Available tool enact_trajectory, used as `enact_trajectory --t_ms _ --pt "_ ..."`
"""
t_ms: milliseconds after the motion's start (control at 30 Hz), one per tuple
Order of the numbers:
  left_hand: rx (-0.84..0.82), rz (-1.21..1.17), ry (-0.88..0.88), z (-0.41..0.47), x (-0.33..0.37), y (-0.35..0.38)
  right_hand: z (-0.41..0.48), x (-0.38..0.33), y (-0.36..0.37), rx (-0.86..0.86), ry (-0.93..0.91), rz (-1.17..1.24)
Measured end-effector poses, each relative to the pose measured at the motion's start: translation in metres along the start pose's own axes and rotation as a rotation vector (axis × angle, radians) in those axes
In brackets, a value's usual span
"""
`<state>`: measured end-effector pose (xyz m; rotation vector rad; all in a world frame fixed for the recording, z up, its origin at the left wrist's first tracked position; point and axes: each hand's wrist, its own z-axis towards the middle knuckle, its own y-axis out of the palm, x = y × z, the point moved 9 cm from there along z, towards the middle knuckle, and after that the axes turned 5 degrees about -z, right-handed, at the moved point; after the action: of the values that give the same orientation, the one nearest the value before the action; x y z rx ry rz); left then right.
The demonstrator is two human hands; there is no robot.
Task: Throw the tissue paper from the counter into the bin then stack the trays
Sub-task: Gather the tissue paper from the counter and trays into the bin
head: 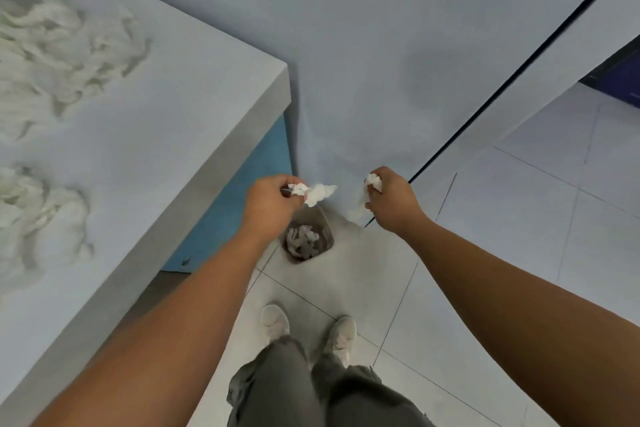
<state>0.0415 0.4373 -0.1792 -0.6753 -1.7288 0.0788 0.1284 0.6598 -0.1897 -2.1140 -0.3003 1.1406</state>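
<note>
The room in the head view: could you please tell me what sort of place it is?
Probably an indoor service or pantry area: a grey counter with a blue side panel, a tiled floor, and a small bin of tissue against the wall.

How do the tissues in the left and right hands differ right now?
The left tissue juts sideways from the left hand, mostly exposed; the right tissue is mostly buried in the right hand, a strip hanging below. The left tissue appears over the bin; the right tissue is off to its side. Both are white and crumpled.
</note>
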Motion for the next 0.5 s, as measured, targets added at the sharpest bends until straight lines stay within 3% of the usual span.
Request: enact_trajectory --t_ms 167,400,500 --pt "-0.045 0.078 -0.057 0.013 -0.075 0.043 0.019 0.035 0.055 -0.099 0.076 0.045" --pt "-0.066 0.186 -0.13 0.053 -0.188 0.091 0.051 0.099 0.14 -0.14 0.234 0.317" --pt "-0.074 0.225 -0.158 0.069 -0.238 0.109 0.067 0.13 0.178 -0.156 0.223 0.233"
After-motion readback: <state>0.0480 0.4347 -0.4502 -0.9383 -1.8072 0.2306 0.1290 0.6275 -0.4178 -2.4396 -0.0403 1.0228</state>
